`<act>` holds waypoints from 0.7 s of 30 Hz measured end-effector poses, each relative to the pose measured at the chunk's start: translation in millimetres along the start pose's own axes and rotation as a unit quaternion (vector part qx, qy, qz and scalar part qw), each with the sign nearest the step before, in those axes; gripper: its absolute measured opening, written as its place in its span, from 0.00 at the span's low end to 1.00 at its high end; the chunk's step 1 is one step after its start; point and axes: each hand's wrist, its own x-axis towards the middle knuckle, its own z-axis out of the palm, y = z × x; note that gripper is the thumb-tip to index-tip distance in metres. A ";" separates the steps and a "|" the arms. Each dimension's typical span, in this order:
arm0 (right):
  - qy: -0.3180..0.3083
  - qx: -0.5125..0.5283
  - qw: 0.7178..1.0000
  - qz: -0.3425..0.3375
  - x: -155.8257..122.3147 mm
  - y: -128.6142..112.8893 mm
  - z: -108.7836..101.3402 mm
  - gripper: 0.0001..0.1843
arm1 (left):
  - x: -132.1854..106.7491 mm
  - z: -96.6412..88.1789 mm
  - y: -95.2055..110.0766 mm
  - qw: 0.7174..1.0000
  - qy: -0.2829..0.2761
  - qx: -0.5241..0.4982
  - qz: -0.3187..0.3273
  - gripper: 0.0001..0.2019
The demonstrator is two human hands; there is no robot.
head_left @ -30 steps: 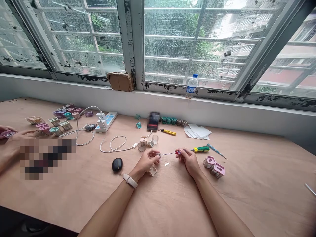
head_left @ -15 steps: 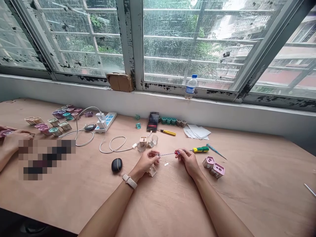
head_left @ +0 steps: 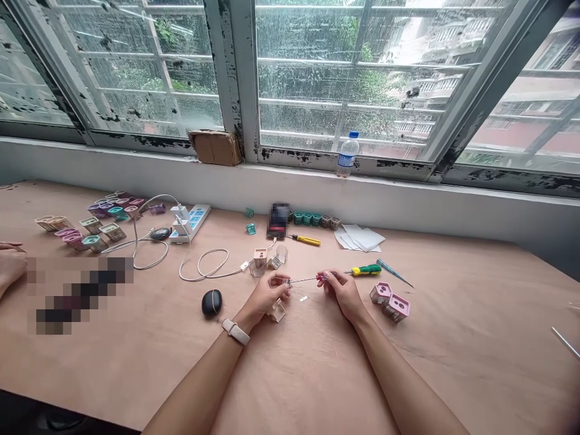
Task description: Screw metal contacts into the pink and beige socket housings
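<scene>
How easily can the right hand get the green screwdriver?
Quite easily, I think: the right hand lies right beside the green screwdriver and nothing seems to block the way, though it already holds a small red-handled screwdriver.

The left forearm [head_left: 194, 377] and right forearm [head_left: 405, 380] are bare and slim, reaching from the lower edge of the view to the left hand [head_left: 267, 296] and right hand [head_left: 342, 294]. Around the left wrist sits a cream-coloured wristband [head_left: 235, 331], a flat, soft-looking strap with a slightly wider oblong section.
</scene>
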 end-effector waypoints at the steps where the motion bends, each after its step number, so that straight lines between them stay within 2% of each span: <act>1: -0.001 -0.001 1.000 -0.003 -0.1 -0.2 0.4 0.20 | 0.2 -0.2 -0.4 1.000 0.000 0.001 0.001 0.14; 21: 0.003 0.000 1.000 -0.006 -0.3 0.7 0.5 0.20 | 2.2 -1.4 -4.1 1.000 -0.004 0.009 0.000 0.15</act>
